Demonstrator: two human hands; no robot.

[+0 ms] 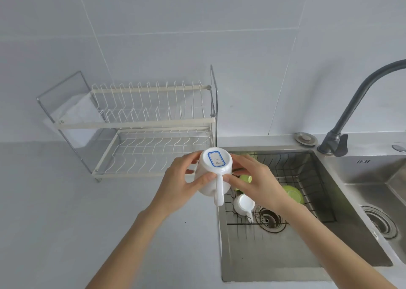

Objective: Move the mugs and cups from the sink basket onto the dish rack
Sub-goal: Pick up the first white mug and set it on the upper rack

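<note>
A white mug [211, 174] hangs upside down between both hands, its labelled base facing me and its handle pointing down toward me. My left hand [183, 182] grips its left side and my right hand [252, 181] grips its right side. The mug is above the counter edge, just in front of the two-tier white wire dish rack [153, 124], whose shelves hold no dishes. In the sink, the black wire basket [307, 179] holds another white mug [242, 204] lying on its side, a small green cup [246, 178] and a larger green cup [293, 194].
A grey faucet [356, 104] arches over the divider between the two steel basins. Under the basket lies the left basin's drain [270, 219]; a second basin [377, 201] is at the right. Grey counter [87, 212] spreads out left of the sink.
</note>
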